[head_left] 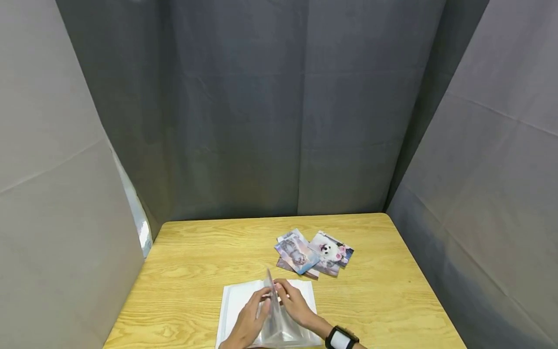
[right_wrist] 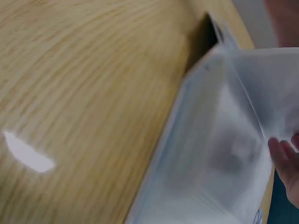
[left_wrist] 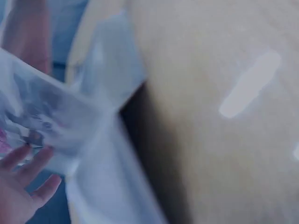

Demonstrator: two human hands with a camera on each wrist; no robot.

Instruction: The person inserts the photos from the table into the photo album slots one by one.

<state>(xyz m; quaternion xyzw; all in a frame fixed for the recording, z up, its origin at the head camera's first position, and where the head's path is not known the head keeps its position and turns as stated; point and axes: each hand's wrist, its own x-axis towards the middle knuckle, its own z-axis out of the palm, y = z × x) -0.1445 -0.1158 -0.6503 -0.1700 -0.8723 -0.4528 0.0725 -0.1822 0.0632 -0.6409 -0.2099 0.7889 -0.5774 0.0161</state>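
Note:
An open photo album with white covers and clear plastic pages lies at the table's front. One clear page stands upright along its middle, between both hands. From the left side, my left hand touches this page with its fingers; in the left wrist view they are spread against it, and a blurred picture shows there. My right hand pinches the page near its upper edge. The right wrist view shows that hand at the page's edge, partly cut off by the frame.
Several loose photo cards overlap beyond the album, among them a pastel card and a white dog card. The wooden table is enclosed by grey curtains. A watch sits on the right wrist.

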